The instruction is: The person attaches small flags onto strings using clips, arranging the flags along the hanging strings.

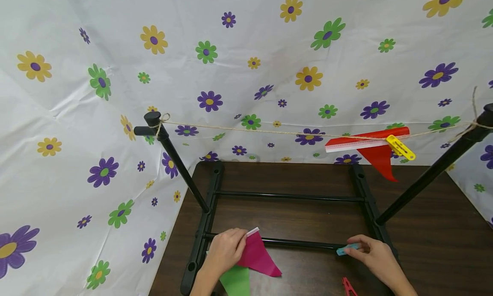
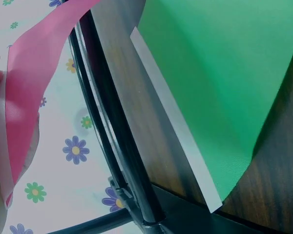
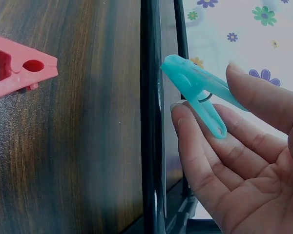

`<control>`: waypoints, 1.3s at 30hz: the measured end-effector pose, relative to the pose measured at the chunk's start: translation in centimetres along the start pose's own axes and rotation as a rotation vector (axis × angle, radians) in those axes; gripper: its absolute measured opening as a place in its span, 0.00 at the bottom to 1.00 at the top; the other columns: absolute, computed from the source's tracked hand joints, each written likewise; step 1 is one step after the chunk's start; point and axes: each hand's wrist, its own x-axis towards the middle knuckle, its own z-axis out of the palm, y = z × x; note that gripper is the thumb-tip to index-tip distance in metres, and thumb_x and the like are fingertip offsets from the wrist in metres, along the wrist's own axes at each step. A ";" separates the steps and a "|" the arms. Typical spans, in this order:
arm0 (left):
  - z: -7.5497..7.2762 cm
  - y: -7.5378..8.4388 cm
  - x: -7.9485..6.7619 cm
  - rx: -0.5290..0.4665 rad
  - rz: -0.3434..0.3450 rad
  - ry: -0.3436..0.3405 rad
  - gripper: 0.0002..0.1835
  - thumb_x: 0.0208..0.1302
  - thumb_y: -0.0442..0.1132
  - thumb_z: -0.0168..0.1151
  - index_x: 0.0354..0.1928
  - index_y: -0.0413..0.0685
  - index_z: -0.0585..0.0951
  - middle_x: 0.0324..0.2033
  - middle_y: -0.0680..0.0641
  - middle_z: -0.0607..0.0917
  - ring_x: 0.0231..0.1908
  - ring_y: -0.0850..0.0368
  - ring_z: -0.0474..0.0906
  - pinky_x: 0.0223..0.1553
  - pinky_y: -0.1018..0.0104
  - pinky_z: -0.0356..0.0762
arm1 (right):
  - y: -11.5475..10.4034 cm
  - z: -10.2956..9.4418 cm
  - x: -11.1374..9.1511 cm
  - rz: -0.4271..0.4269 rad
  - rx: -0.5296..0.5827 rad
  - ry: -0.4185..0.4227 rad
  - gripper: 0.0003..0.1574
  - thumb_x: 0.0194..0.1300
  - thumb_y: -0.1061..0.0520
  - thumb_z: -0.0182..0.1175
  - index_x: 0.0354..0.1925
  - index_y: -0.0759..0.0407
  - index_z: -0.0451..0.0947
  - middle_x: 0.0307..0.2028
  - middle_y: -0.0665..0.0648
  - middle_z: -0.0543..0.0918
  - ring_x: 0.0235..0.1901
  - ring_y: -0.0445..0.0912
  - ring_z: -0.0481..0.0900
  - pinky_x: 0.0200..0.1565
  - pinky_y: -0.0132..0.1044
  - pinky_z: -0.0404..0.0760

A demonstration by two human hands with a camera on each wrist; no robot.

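Note:
My left hand (image 1: 227, 249) grips a magenta fabric pennant (image 1: 257, 255) by its white-edged top; the point hangs toward the right. A green pennant (image 2: 215, 97) with a white strip along one edge lies below that hand on the table. Between the thumb and fingers of my right hand (image 1: 371, 259) is a light blue clothespin (image 3: 195, 87), held by its handle ends. A red clothespin (image 3: 19, 66) rests on the table near the right hand. Above, a red pennant (image 1: 379, 159) hangs over a string (image 1: 239, 128), held by a yellow clothespin (image 1: 400, 147).
A black frame stands on the dark wooden table (image 1: 292, 180), with a left post (image 1: 181, 167) and a right post (image 1: 431, 171). The string is tied between their tops. Its low crossbar (image 1: 300, 243) runs close by both hands. Behind hangs a flower-printed white cloth (image 1: 239, 73).

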 end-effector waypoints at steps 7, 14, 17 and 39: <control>-0.4 0.2 0.4 -0.029 0.026 0.046 0.03 0.64 0.35 0.70 0.39 0.50 0.88 0.32 0.54 0.89 0.30 0.62 0.85 0.32 0.67 0.84 | -0.5 -0.3 -0.1 0.005 -0.009 0.029 0.20 0.67 0.49 0.71 0.49 0.62 0.85 0.33 0.49 0.86 0.36 0.44 0.87 0.34 0.34 0.81; -1.4 0.4 1.3 -0.060 0.103 0.114 0.03 0.69 0.38 0.67 0.37 0.50 0.88 0.31 0.55 0.89 0.28 0.63 0.83 0.30 0.68 0.82 | -1.0 -0.3 -0.5 0.001 -0.005 0.053 0.19 0.67 0.50 0.72 0.48 0.62 0.85 0.32 0.49 0.87 0.32 0.40 0.85 0.32 0.33 0.78; -1.8 0.5 1.6 -0.072 0.118 0.134 0.03 0.69 0.39 0.67 0.36 0.50 0.87 0.30 0.56 0.88 0.27 0.64 0.82 0.29 0.69 0.81 | -1.2 -0.2 -0.7 -0.021 -0.009 0.076 0.17 0.65 0.51 0.73 0.46 0.61 0.86 0.30 0.49 0.86 0.31 0.39 0.84 0.32 0.33 0.78; -3.0 1.3 2.6 -0.068 0.157 0.134 0.18 0.58 0.24 0.62 0.49 0.43 0.87 0.31 0.53 0.80 0.26 0.63 0.71 0.26 0.75 0.73 | -3.6 0.0 -2.1 -0.123 0.059 0.259 0.07 0.61 0.63 0.74 0.39 0.58 0.86 0.29 0.47 0.90 0.27 0.39 0.87 0.30 0.31 0.81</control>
